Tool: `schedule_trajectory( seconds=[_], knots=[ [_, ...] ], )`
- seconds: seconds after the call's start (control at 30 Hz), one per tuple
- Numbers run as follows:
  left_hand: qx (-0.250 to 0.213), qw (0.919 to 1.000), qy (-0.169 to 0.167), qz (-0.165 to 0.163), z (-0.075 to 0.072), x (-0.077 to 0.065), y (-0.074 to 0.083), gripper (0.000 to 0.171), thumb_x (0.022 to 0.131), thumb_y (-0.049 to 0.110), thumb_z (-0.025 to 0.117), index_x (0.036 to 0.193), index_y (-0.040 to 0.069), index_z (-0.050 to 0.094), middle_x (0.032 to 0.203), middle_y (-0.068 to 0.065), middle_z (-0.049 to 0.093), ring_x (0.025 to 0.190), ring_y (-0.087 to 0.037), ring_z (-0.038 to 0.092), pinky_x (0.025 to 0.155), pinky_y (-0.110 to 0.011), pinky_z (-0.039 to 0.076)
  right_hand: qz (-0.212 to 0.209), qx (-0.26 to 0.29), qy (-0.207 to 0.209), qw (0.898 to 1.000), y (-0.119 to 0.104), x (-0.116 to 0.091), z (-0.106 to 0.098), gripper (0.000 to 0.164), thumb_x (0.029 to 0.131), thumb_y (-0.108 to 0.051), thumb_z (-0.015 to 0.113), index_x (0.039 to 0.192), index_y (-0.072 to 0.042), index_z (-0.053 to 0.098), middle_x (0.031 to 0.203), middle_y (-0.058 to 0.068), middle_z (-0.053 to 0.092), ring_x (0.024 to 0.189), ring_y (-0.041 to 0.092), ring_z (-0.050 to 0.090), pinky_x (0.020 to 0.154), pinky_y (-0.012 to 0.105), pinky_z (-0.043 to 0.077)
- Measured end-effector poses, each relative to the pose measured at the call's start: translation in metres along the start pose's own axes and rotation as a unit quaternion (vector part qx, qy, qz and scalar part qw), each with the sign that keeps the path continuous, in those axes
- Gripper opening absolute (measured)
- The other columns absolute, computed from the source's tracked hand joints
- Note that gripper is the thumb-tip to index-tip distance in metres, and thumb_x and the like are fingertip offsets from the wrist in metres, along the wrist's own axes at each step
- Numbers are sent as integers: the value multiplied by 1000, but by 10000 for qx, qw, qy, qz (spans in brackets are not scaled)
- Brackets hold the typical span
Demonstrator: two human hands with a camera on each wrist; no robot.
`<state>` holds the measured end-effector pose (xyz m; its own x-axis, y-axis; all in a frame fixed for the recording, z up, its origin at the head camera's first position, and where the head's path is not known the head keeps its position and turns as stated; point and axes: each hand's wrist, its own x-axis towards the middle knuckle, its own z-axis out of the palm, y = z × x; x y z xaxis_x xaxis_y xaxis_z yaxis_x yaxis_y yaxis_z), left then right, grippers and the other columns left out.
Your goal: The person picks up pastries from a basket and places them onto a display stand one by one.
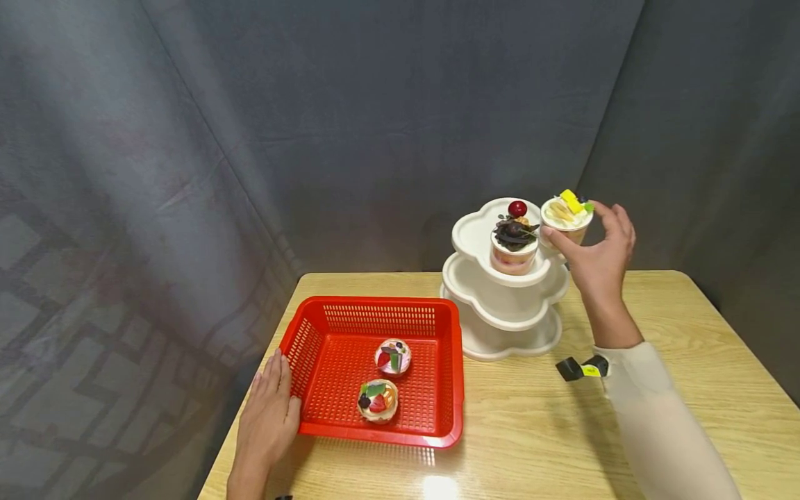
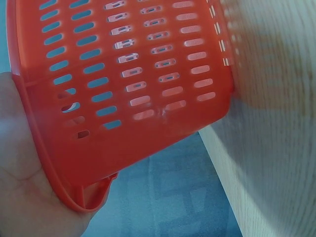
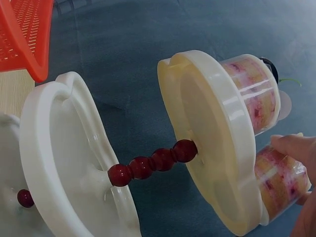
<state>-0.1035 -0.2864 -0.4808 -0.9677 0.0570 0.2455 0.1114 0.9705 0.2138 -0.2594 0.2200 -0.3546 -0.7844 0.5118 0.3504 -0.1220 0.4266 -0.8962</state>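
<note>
My right hand (image 1: 601, 264) pinches a clear dessert cup (image 1: 565, 214) topped with cream and yellow fruit, thumb on one side and fingers on the other. The cup is at the right edge of the top tier of a white three-tier stand (image 1: 473, 232); its base meets the tier in the right wrist view. Beside it on that tier stands another dessert cup (image 1: 512, 258), with dark topping and a cherry. My left hand (image 1: 269, 410) rests with extended fingers along the left rim of a red plastic basket (image 1: 458, 389). Two small fruit-topped tarts, one pinkish (image 1: 393, 357) and one cream-coloured (image 1: 378, 403), lie inside.
Basket and stand sit close together on a light wooden table (image 1: 675, 361). Dark red beads (image 3: 153, 164) form the post between the stand's tiers. Grey curtains (image 1: 400, 139) hang behind and around the table.
</note>
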Motion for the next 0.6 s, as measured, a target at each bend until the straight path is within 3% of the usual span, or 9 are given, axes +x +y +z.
schedule_trajectory(
  seconds=[0.6],
  knots=[
    [28,9998,-203,-74,1,1,-1,67,97,16,47,155,-10,26,166,-22,19,153,-40,20,122,-53,20,256,243,-130,9993,2,6,7,79,80,-31,86,150,-14,52,163,4,30,152,17,17,124,43,11]
  ],
)
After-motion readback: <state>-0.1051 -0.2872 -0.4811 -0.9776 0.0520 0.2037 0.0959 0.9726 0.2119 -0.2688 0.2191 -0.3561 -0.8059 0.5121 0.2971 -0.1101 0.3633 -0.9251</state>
